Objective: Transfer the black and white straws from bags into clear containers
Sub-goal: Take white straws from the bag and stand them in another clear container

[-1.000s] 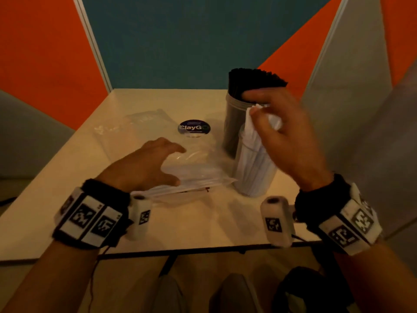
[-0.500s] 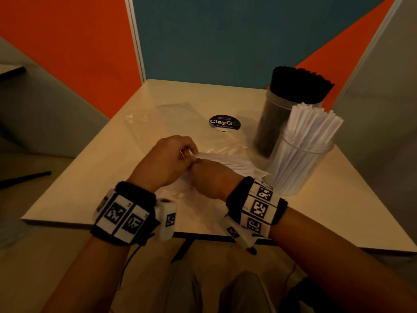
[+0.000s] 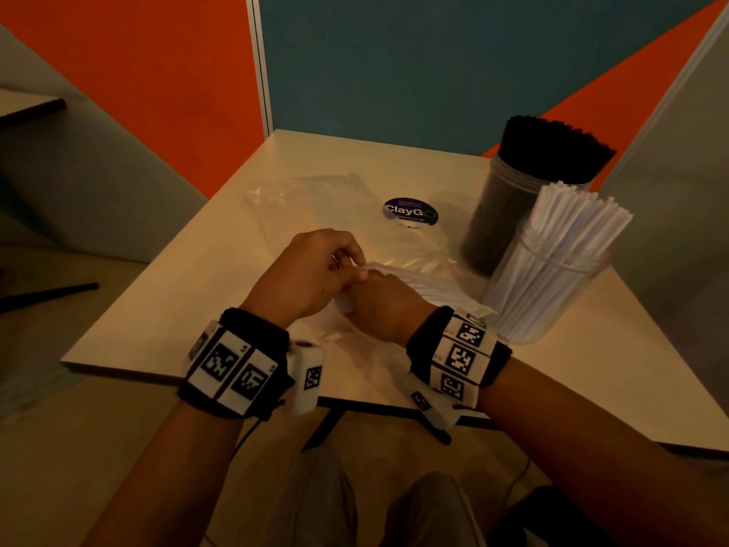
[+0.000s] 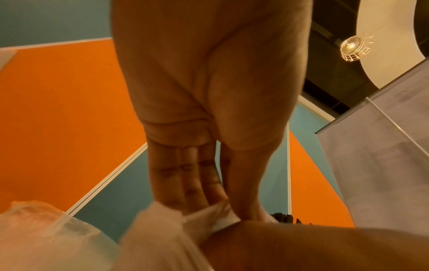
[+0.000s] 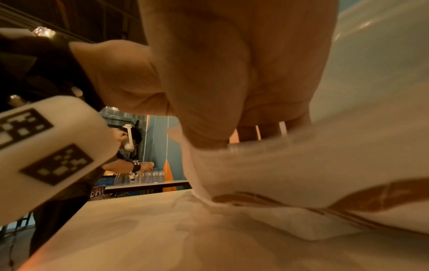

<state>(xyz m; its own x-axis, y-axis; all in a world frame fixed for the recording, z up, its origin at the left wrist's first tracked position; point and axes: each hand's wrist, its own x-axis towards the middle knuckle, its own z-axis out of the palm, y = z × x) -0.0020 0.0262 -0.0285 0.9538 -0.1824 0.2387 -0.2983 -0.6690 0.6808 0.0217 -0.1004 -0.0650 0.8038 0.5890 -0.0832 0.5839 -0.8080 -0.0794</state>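
Observation:
A clear bag of white straws (image 3: 428, 284) lies mid-table. My left hand (image 3: 349, 268) pinches its mouth edge between thumb and fingers (image 4: 218, 199). My right hand (image 3: 376, 304) meets it there, thumb (image 5: 209, 128) on top of the bag film (image 5: 301, 170) and fingers behind it. At the right stand a clear container of white straws (image 3: 552, 270) and, behind it, a clear container packed with black straws (image 3: 520, 199). The right fingertips are hidden in the head view.
An empty clear bag (image 3: 315, 199) lies flat at the back left of the table (image 3: 165, 317). A round dark ClayGo sticker (image 3: 410, 211) sits mid-table. Partition walls close the back and right. Another person works at a far table (image 5: 148, 183).
My right hand left the white-straw container and came down to the bag. My left hand went from resting flat on the bag to pinching its mouth. Both have barely moved in the last half second.

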